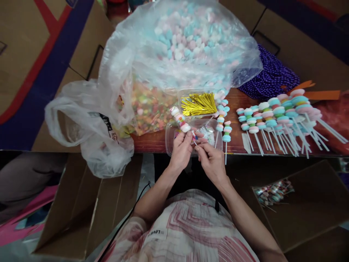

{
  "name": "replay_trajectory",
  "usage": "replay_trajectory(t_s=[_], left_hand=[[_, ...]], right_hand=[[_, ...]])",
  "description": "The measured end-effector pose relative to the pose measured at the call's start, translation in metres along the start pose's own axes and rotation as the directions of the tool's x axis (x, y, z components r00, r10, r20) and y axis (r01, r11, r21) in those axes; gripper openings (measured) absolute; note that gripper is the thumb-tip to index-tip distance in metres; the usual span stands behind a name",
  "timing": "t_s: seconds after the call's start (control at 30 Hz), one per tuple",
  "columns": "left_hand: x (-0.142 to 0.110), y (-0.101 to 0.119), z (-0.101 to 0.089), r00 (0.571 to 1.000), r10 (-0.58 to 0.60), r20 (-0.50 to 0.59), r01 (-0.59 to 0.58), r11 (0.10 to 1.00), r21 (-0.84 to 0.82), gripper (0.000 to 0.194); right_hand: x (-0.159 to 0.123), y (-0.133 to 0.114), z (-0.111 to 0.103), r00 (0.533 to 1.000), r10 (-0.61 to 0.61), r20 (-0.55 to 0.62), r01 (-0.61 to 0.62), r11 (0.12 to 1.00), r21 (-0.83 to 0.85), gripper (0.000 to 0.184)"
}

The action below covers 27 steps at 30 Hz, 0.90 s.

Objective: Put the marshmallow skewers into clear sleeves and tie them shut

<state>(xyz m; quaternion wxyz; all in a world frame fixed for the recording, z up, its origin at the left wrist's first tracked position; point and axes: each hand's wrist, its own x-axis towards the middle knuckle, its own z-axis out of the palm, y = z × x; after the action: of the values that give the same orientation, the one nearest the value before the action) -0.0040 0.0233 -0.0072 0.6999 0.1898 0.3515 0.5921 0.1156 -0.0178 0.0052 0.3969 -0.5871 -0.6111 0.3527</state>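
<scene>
My left hand point(181, 150) is closed on a candy skewer point(180, 118), pinching it just below its pastel puffs. The skewer leans up and to the left. My right hand point(213, 160) pinches with thumb and forefinger at the lower end of its white stick, where a small pink and blue piece shows. Both hands are over a clear plastic tub point(169, 136) at the table's front edge, with small printed pieces inside. Behind it, gold twist ties point(199, 104) fill another clear container. Two more candy skewers point(227, 131) lie just right of the tub.
A large clear bag of pastel candies point(188, 43) and a bag of gummy candies point(152, 107) stand behind. Several candy skewers point(278, 112) lie at right, near purple cord point(269, 74). Below are cardboard boxes point(313, 203), one holding wrapped skewers. A white plastic bag point(95, 153) overhangs the edge.
</scene>
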Motion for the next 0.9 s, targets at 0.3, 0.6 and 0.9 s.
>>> replay_trajectory(t_s=[0.3,0.6,0.9], left_hand=[[-0.005,0.009,-0.003,0.997,0.06,0.04,-0.062,0.996,0.065,0.033],[0.004,0.041,-0.015,0.98,0.194,0.052,-0.19,0.979,-0.071,0.025],[0.004,0.028,-0.014,0.997,0.071,-0.042,-0.072,0.997,-0.01,0.035]], right_hand=[[0.027,-0.015,0.023,0.978,0.184,0.094,-0.207,0.873,0.441,0.037],[0.097,-0.026,-0.011,0.992,-0.091,0.091,0.124,0.859,-0.497,0.025],[0.168,0.023,-0.019,0.983,-0.151,0.101,0.17,0.572,-0.802,0.026]])
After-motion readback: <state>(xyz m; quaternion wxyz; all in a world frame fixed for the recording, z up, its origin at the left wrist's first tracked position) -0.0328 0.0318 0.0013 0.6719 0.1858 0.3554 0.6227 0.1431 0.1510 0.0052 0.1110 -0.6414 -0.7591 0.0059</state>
